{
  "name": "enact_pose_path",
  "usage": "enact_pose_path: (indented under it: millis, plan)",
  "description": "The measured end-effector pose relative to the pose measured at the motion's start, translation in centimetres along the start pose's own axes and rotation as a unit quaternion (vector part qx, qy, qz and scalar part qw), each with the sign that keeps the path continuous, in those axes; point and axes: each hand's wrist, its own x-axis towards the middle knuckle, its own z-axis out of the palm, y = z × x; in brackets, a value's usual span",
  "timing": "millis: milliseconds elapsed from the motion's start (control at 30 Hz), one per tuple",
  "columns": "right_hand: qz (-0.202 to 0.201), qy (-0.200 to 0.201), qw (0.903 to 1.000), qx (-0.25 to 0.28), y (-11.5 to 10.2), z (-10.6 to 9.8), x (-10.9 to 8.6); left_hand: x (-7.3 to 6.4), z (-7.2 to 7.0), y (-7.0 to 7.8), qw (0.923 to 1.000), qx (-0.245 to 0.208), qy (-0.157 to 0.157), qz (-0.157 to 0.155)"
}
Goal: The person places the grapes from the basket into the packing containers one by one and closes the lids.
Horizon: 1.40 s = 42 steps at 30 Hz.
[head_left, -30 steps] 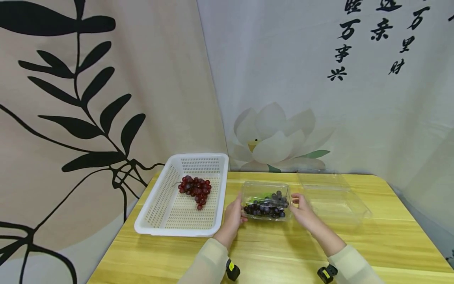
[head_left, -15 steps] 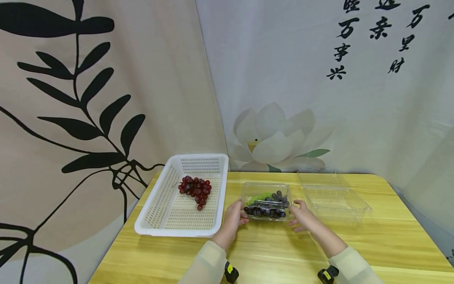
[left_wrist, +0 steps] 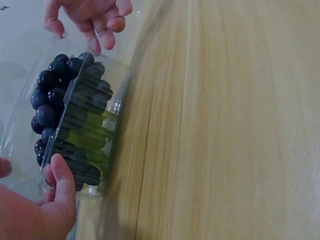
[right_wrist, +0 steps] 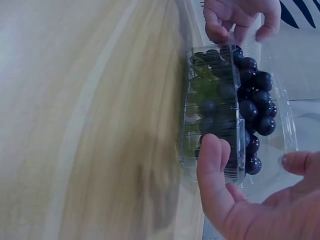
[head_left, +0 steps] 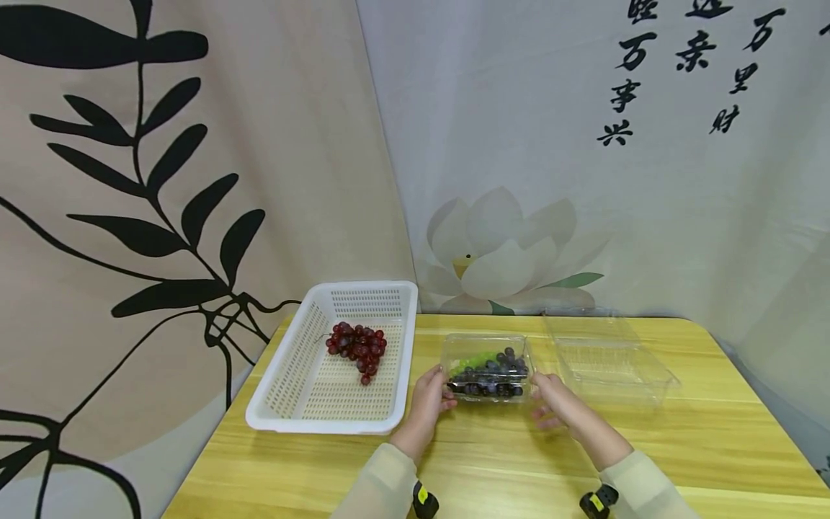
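Head view: clear grape box [head_left: 488, 369] sits between left hand [head_left: 424, 405] and right hand [head_left: 559, 398], long axis left-right, neither nearer; both hands' fingers loosely extended against its ends, unclenched.

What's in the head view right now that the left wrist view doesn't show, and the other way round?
Only the head view shows the white basket with red grapes in it, the pale sleeves, black wrist devices and the black leaf print. Only the left wrist view makes out ribs on the clear grape box. Both show that box, with dark grapes and something green inside, the left hand and right hand at its ends, and the wooden table.
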Motion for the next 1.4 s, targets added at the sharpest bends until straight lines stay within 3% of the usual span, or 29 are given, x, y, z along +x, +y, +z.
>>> enact_pose_path:
  millis: [100,267,367,533,667,733,800,967,1000,1067,1133,1200,1400]
  plan:
    - [-0.005,0.013,0.9999,0.001,0.1,0.2,-0.1,-0.3,0.0,0.4,1.0,0.002,0.002,-0.002]
    - [-0.021,0.059,0.9979,-0.014,0.0,0.7,-0.4,0.9,0.0,-1.1,0.9998,-0.004,0.018,-0.01]
    - [-0.039,0.081,0.9954,-0.035,0.0,0.8,-0.5,0.4,0.2,-0.4,0.9992,-0.01,0.027,-0.026]
    - [-0.091,0.119,0.9868,-0.062,0.0,0.6,-0.7,0.8,0.2,-0.6,0.9986,-0.025,0.024,-0.041]
    - [-0.157,0.134,0.9738,-0.096,-0.1,0.6,-1.0,1.6,0.1,-2.0,0.9997,0.004,0.022,-0.01]
    - [-0.206,0.144,0.9578,-0.141,0.0,0.8,-1.0,1.6,0.1,-2.2,0.9993,0.028,0.022,0.009]
    - [-0.267,0.157,0.9292,-0.201,0.3,1.1,-0.9,1.6,0.2,-2.3,0.9987,0.042,0.019,0.021]
    - [-0.403,0.17,0.8263,-0.355,0.6,2.3,-0.4,1.6,0.2,-2.3,0.998,0.049,0.019,0.036]
    - [-0.421,0.17,0.8079,-0.376,0.6,2.5,-0.2,1.6,0.2,-2.4,0.9977,0.053,0.019,0.038]
    - [-0.447,0.173,0.7802,-0.402,0.6,3.0,0.1,1.7,0.2,-2.4,0.9971,0.06,0.02,0.043]
    - [-0.465,0.18,0.7618,-0.413,0.6,3.4,0.5,1.8,0.2,-2.5,0.9966,0.068,0.019,0.043]
    - [-0.477,0.185,0.752,-0.416,0.5,3.7,0.8,1.8,0.3,-2.5,0.996,0.074,0.016,0.046]
    - [-0.484,0.159,0.7397,-0.439,-0.1,3.7,1.8,1.6,0.3,-2.3,0.994,0.094,0.009,0.056]
